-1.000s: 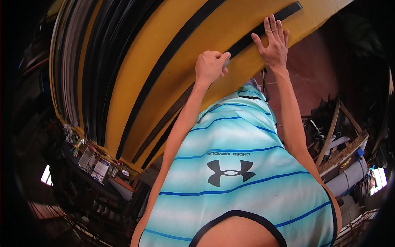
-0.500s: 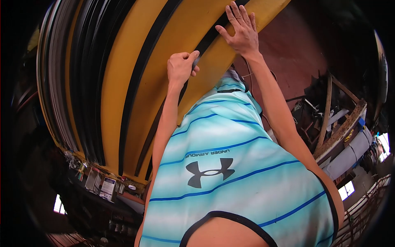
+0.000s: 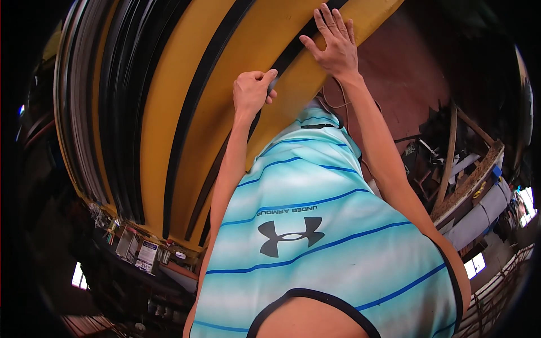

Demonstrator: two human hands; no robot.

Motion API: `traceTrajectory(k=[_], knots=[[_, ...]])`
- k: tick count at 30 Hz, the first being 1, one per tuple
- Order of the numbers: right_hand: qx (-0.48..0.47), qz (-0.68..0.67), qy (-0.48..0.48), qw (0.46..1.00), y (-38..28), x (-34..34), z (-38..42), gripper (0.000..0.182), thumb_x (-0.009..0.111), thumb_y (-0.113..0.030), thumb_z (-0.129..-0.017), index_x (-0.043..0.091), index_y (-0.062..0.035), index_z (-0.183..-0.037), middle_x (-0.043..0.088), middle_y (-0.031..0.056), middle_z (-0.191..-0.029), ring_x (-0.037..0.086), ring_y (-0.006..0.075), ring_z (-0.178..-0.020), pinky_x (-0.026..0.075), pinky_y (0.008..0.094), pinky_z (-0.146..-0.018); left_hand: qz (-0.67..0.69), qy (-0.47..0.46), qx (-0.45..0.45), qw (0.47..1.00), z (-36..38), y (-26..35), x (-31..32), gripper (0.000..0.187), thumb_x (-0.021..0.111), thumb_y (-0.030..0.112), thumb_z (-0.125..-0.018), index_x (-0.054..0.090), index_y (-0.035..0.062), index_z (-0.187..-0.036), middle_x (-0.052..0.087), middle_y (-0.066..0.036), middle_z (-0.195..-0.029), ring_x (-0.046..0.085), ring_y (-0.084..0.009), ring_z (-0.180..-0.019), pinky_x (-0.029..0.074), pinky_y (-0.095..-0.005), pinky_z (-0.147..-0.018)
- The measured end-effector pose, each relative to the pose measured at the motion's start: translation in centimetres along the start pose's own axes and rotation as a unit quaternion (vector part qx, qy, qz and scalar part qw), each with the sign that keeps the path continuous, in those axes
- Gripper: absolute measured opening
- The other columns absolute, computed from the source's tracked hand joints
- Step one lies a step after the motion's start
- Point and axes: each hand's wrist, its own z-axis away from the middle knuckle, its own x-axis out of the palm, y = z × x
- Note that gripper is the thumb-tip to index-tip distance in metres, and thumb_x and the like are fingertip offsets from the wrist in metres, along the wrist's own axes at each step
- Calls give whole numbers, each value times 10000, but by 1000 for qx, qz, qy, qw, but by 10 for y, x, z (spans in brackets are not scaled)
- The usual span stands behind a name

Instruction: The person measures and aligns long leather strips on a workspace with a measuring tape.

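A yellow surface [image 3: 225, 73] with long black strips lies under both hands. My left hand [image 3: 252, 93] is closed, its thumb and fingers pinching a small dark grey flat piece [image 3: 272, 85] over one black strip [image 3: 287, 56]; I cannot tell what kind of piece it is. Farther up along the same strip, my right hand [image 3: 337, 48] rests flat near the yellow surface's right edge. Its fingers are spread, with the tips over the strip and the thumb pointing left.
More black and grey strips [image 3: 121, 112] run along the surface's left side. A tin [image 3: 147, 254] and other small containers stand beyond its lower left edge. To the right are a reddish floor [image 3: 394, 84], wooden pieces [image 3: 448, 152] and a grey roll [image 3: 482, 214].
Both hands and the yellow surface sit slightly farther right in view. The left hand keeps its pinch on the grey piece, and the right hand stays flat with fingers spread.
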Motion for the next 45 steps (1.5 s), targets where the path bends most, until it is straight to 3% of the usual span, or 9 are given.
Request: traceTrajectory(k=[2,8,15,35,37,45], knots=[[-15,9,42,999,9,14,1,765,596,-623,-953,449,-199,-1574,360,-3,-1664,321,247,-1538,167,482,-1273,15,6,0,1000,1,2,-1,398,729,337,-961,741,-34,-815,679,-91,-611,600,-115,-476,492,-255,-497],[-17,8,15,1000,10,11,3,761,595,-601,-964,428,-192,-1584,337,-6,-1676,288,252,-1552,149,487,-1277,14,-9,1,1000,2,0,0,398,716,332,-966,749,-42,-834,695,-103,-628,620,-114,-485,510,-247,-503],[-16,16,10,1000,12,9,3,751,626,-551,-964,417,-194,-1591,341,0,-1675,287,255,-1554,146,499,-1272,10,-8,10,1000,3,-3,3,402,701,334,-962,731,-9,-754,701,-92,-617,632,-125,-484,503,-274,-507],[-15,17,9,1000,11,10,3,755,625,-561,-962,426,-187,-1587,339,3,-1676,281,248,-1556,134,496,-1274,3,1,30,1000,2,-4,4,420,701,340,-963,718,-12,-735,704,-104,-619,635,-140,-473,495,-279,-488],[-14,17,11,1000,11,10,3,755,624,-564,-961,427,-188,-1586,339,2,-1676,278,246,-1557,133,495,-1274,-11,-6,13,1000,3,-2,2,408,653,368,-942,730,31,-724,719,-82,-629,678,-172,-525,545,-318,-607],[-19,11,18,1000,12,12,2,757,614,-585,-959,441,-184,-1577,351,3,-1670,294,247,-1550,143,498,-1273,-7,-14,10,1000,-1,-3,1,395,661,363,-943,741,29,-746,724,-82,-639,681,-167,-535,542,-315,-605]])
